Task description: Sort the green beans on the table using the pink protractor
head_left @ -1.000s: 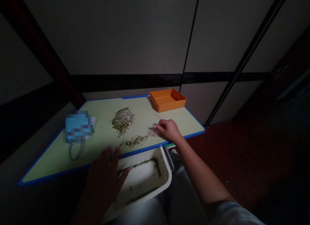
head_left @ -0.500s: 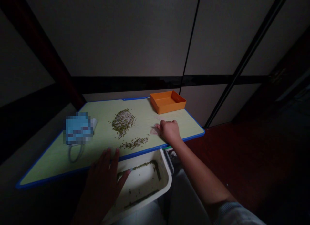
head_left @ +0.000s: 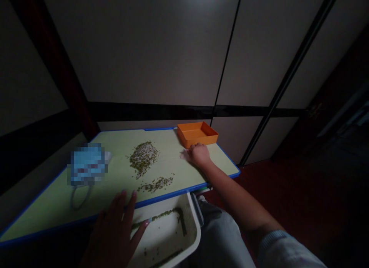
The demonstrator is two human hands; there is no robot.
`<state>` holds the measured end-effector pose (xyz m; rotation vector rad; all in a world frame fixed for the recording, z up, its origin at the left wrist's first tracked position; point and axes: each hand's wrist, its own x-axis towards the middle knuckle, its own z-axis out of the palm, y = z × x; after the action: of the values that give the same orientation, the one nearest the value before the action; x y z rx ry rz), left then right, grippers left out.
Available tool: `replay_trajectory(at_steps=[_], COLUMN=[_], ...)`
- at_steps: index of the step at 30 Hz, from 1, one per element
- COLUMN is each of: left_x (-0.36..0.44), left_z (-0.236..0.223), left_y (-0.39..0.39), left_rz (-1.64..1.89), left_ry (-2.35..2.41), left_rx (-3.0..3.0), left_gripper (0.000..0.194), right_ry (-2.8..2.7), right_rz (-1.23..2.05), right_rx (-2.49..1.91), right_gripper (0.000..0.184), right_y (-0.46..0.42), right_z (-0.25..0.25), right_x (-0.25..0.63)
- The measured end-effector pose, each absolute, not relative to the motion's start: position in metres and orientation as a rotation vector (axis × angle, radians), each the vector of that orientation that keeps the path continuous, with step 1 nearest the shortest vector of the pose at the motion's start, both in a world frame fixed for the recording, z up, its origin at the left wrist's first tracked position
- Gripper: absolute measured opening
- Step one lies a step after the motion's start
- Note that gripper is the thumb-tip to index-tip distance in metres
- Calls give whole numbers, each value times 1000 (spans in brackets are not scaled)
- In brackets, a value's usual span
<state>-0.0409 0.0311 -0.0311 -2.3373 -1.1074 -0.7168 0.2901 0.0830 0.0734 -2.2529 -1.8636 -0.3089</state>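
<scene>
My right hand (head_left: 199, 156) is closed on a thin, pale, crumpled sheet (head_left: 184, 155), tissue or plastic, pressed against the tabletop (head_left: 170, 156) just in front of the orange tray (head_left: 201, 140). With fingers spread, my left hand (head_left: 115, 225) lies at the near table edge, its thumb over the white basin (head_left: 197, 225). That basin holds small green grains along its sides. Left of my right hand is a heap of mixed green and pale grains (head_left: 144, 156), and nearer to me a smaller scattered strip of grains (head_left: 155, 184).
A blurred-out light blue item (head_left: 88, 164) with a loop lies on the table's left side. The table has a raised blue edge (head_left: 164, 196). Behind it stand panelled cupboard doors (head_left: 155, 60). Dark red floor (head_left: 259, 179) shows at right.
My right hand has slid the pale sheet a little away from me, closer to the orange tray. The view has tilted slightly up. My left hand stays spread at the table edge.
</scene>
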Motion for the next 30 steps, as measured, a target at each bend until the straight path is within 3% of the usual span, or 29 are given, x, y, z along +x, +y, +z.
replay_trajectory(at_steps=[5,18,30], left_x=[-42,-42,-41], left_z=[-34,-33,-31], left_y=[31,27,23], left_rz=[-735,-700,-571], left_ry=[-1124,-1159,-1298], left_rx=[-2349,-2338,-2367], left_gripper=[75,74,72], right_ry=[-1561,-2087,-2171], right_rz=[3,579,133], right_rx=[-2037,-1592,-1856], right_gripper=[42,39,35], right_y=[87,100,94], right_z=[67,70,71], right_x=[300,257,254])
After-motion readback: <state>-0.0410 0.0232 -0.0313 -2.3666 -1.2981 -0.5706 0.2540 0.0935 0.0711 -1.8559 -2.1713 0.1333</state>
